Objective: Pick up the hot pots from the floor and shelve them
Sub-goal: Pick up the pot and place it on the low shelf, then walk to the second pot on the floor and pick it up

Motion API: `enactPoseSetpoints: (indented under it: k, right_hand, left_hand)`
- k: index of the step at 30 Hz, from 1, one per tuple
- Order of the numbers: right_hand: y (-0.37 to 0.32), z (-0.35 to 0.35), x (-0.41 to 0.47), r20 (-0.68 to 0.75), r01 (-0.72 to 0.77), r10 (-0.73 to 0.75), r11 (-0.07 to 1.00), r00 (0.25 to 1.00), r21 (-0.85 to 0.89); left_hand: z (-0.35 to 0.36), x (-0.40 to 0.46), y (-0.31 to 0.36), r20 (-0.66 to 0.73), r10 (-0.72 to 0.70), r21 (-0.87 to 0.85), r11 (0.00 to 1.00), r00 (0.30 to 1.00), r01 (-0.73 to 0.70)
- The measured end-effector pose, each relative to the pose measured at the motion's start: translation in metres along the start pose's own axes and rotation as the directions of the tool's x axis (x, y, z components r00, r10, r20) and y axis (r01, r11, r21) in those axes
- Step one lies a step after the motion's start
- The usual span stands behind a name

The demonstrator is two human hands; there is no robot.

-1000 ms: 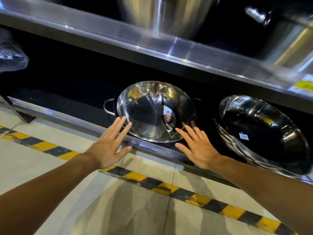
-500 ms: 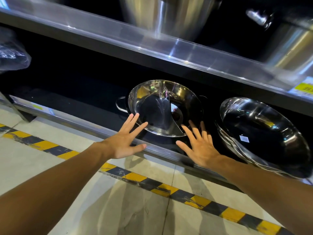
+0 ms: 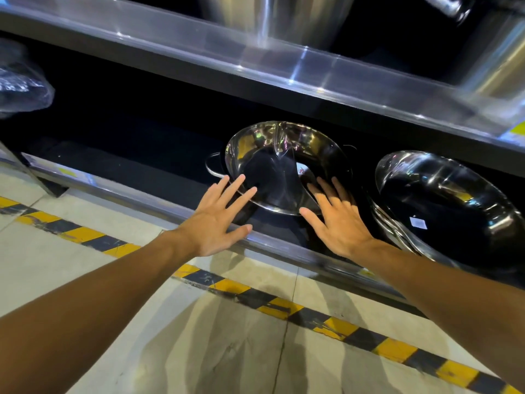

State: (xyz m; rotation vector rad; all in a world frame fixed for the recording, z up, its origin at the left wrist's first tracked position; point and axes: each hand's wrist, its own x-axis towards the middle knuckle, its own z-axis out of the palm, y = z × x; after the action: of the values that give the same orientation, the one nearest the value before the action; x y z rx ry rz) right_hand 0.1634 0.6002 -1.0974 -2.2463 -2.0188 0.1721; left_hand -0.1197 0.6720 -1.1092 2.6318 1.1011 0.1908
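A shiny steel hot pot [image 3: 279,163] with a curved divider and loop side handles leans tilted on the dark bottom shelf [image 3: 147,177]. My left hand [image 3: 216,220] lies flat, fingers spread, with its fingertips at the pot's lower left rim. My right hand [image 3: 338,220] is spread the same way, with its fingertips on the lower right rim. Neither hand grips anything. To the right, a stack of similar steel pots [image 3: 443,206] leans on the same shelf.
A metal rail [image 3: 119,191] edges the bottom shelf. The upper shelf [image 3: 255,69] carries large steel pots [image 3: 278,21]. A plastic-wrapped item [image 3: 20,81] sits at far left. Yellow-black hazard tape [image 3: 272,304] crosses the tiled floor.
The divided pot has slid deeper into the shelf and to the right. Both hands followed it forward, staying flat and spread at its rim.
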Motion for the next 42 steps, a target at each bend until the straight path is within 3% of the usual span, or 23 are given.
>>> enactPoseSetpoints:
  k: [4,7,10,14,18,21,24,30,42]
  right_hand:
    - [-0.054,0.006,-0.019,-0.128,0.33,-0.322,0.943,0.938,0.042]
    - [-0.104,0.01,-0.054,-0.118,0.391,-0.374,0.903,0.92,0.179]
    - [-0.151,-0.008,-0.093,0.074,0.391,-0.412,0.899,0.908,0.198]
    - [-0.213,-0.074,-0.131,0.43,0.415,-0.445,0.894,0.785,0.168]
    - [-0.285,-0.184,-0.149,0.604,0.497,-0.469,0.857,0.645,0.135]
    - [-0.345,-0.29,-0.157,0.677,0.519,-0.485,0.837,0.554,0.174]
    - [-0.414,-0.39,-0.161,0.687,0.598,-0.543,0.778,0.483,0.194]
    - [-0.551,-0.521,-0.175,0.603,0.67,-0.658,0.696,0.452,0.257]
    - [-0.738,-0.607,-0.163,0.562,0.716,-0.705,0.648,0.433,0.26]
  left_hand:
    - [-0.004,-0.063,-0.002,-0.047,-0.1,0.083,0.991,0.994,0.103]
    - [-0.017,-0.136,0.002,0.043,-0.217,0.092,0.973,0.975,0.213]
    - [-0.047,-0.214,0.016,0.171,-0.407,0.049,0.913,0.897,0.405]
    - [-0.124,-0.313,0.039,0.363,-0.574,0.173,0.815,0.734,0.553]
    - [-0.241,-0.388,0.071,0.389,-0.714,0.223,0.686,0.582,0.692]
    - [-0.352,-0.439,0.103,0.349,-0.787,0.186,0.591,0.509,0.785]
    - [-0.458,-0.492,0.13,0.268,-0.865,0.144,0.47,0.423,0.871]
    - [-0.606,-0.6,0.16,0.138,-0.958,0.037,0.26,0.253,0.965]
    - [-0.719,-0.755,0.103,0.059,-0.991,-0.101,0.112,0.118,0.989]
